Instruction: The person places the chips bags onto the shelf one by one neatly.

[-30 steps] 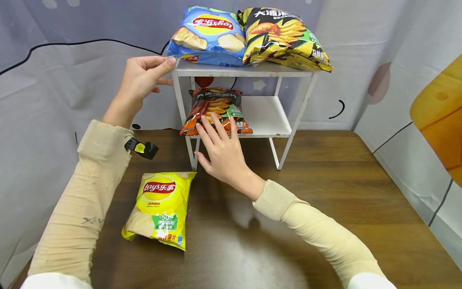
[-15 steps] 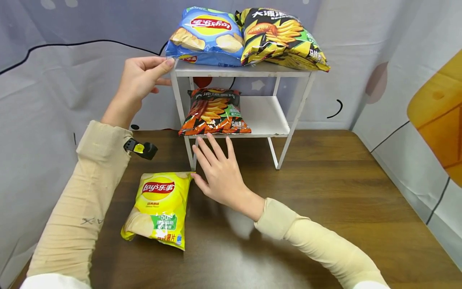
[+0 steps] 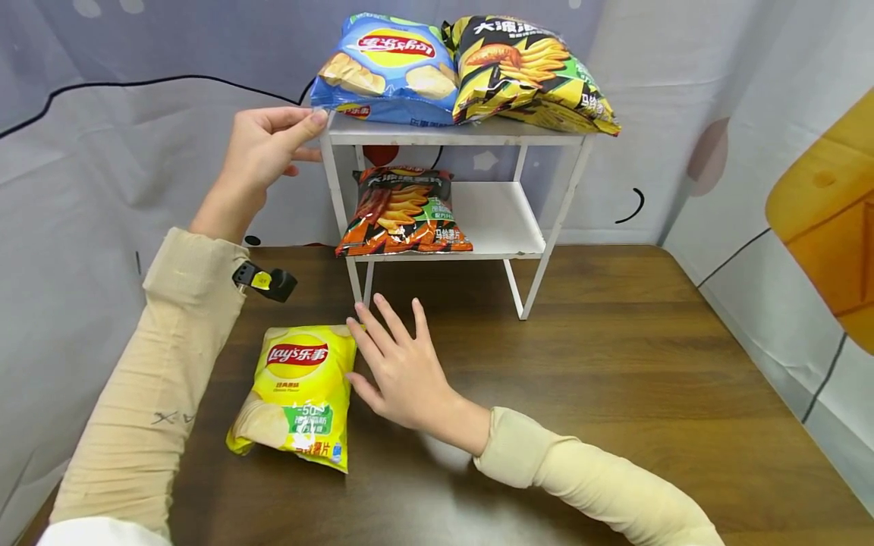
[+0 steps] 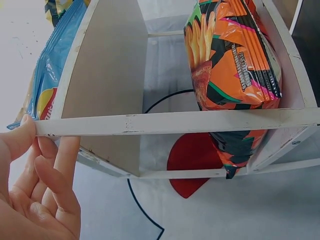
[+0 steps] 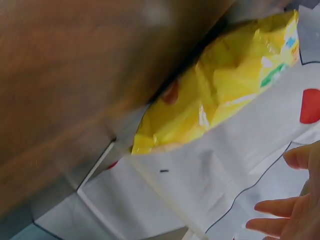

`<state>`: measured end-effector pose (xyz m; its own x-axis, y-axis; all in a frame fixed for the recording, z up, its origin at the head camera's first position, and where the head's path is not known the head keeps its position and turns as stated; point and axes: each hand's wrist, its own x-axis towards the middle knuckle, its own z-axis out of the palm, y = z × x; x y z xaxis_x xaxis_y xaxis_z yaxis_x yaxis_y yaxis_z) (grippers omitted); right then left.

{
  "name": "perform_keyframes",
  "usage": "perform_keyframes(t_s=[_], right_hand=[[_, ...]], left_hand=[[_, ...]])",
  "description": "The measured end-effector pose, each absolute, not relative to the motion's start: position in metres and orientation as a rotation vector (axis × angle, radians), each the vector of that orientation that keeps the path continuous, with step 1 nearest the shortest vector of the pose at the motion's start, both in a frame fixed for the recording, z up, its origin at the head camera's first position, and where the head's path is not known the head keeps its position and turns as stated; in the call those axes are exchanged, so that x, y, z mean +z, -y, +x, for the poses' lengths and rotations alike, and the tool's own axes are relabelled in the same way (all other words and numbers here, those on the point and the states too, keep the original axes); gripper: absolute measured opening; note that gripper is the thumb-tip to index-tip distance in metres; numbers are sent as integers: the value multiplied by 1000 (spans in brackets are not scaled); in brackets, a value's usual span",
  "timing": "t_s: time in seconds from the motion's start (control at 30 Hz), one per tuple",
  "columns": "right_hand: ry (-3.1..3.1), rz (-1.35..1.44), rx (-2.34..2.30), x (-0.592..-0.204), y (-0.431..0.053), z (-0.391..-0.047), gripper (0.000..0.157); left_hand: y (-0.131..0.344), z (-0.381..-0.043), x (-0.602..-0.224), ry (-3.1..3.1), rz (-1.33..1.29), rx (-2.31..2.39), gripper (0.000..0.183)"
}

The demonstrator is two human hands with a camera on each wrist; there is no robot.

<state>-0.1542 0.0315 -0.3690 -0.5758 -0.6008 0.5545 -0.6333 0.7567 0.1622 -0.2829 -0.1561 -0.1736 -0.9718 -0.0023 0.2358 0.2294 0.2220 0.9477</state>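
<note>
In the head view my left hand pinches the top left corner of a white two-tier rack; in the left wrist view the thumb lies on the top bar and fingers are under it. My right hand is held over the table with fingers spread and straight, holding nothing. Its fingertips are right at the upper right edge of a yellow bag of potato chips lying on the table. An orange and black chip bag lies on the rack's lower shelf, toward the left.
Blue and black-and-yellow chip bags lie side by side on the rack's top shelf. The rack stands at the back of a brown wooden table. Pale fabric walls enclose the back and sides.
My right hand has drawn back from the orange and black bag on the lower shelf, down toward the yellow bag. My left hand stays at the rack's corner.
</note>
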Motion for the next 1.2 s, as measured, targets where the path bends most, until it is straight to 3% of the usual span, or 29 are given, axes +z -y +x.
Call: perform_keyframes(t_s=[0.67, 1.2], right_hand=[[2434, 1120, -65, -393, 15, -118, 77], [2427, 1249, -156, -416, 41, -112, 91]], left_hand=[[157, -284, -174, 2301, -210, -1868, 31], [157, -284, -174, 2309, -222, -1850, 37]])
